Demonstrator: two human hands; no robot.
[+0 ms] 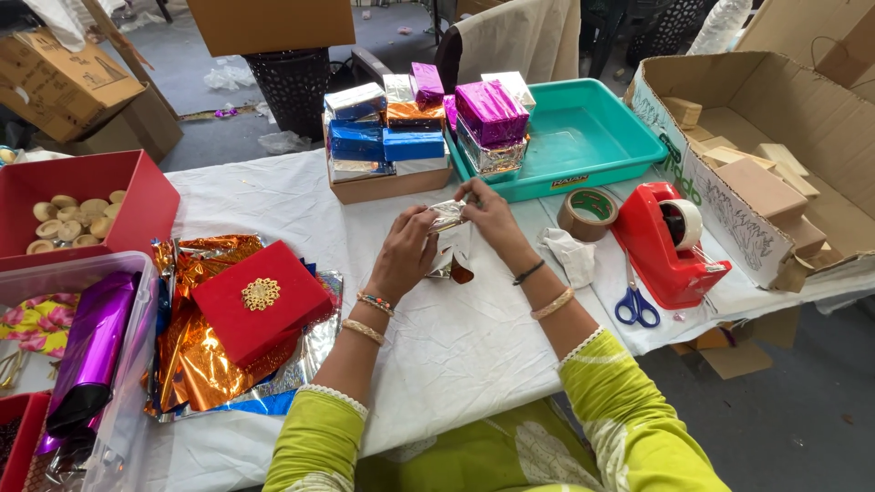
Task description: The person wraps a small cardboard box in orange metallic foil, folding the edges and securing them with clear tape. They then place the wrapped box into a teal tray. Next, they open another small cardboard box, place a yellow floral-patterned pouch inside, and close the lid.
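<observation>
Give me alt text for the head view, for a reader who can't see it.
Both hands, left hand and right hand, fold silver foil around a small box over a white-clothed table. Beyond it sit foil-wrapped boxes and a teal tray; a red tape dispenser and blue scissors lie right, a red gift box on foil sheets left.

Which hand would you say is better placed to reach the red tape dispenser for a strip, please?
Probably the right hand: the red tape dispenser stands on its side of the table, while the left hand grips the foil-wrapped packet on the far side.
</observation>
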